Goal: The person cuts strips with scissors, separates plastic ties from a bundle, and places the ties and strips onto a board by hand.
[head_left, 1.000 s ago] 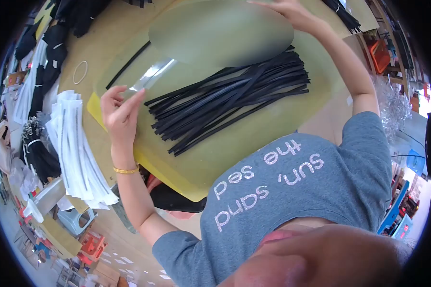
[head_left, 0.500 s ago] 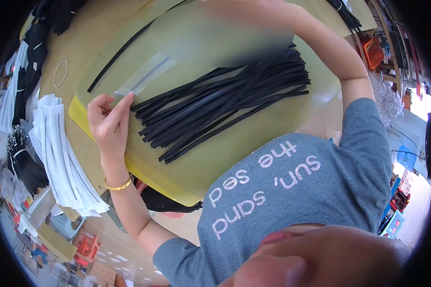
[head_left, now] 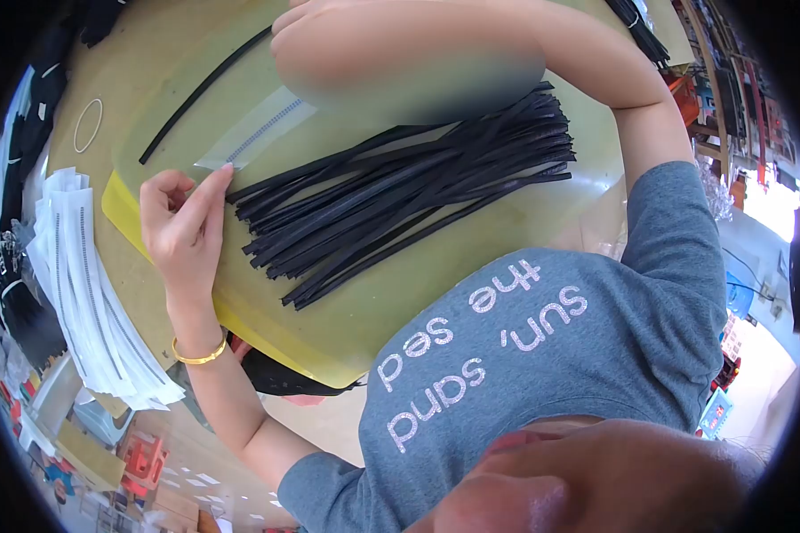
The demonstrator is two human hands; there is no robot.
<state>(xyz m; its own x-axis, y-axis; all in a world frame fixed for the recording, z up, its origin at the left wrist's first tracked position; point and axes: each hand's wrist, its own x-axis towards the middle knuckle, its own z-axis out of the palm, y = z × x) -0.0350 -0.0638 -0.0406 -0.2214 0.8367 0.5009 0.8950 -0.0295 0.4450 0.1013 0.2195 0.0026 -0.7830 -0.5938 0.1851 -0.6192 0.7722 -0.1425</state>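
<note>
My left hand (head_left: 182,213) pinches the near end of a translucent white zipper strip (head_left: 262,133) with a dark toothed line along its middle. The strip lies flat and slants up to the right, its far end under a blurred patch. Across the top reaches my right hand (head_left: 304,25), its fingers cut off by the frame edge and blurred, so their grip is hidden. One long black strip (head_left: 203,96) curves toward that hand. Right of my left hand lies a loose pile of black zipper strips (head_left: 409,186).
A yellow-green translucent mat (head_left: 364,329) covers the table under the pile. At the left lie a bundle of white zipper strips (head_left: 93,293), a rubber band (head_left: 88,125) and tied black bundles (head_left: 28,306). Another black bundle (head_left: 638,31) is at the upper right.
My right hand has swung left across the top, and its fingers now show near the black strip. The left hand still pinches the white strip. The whole view has shifted slightly.
</note>
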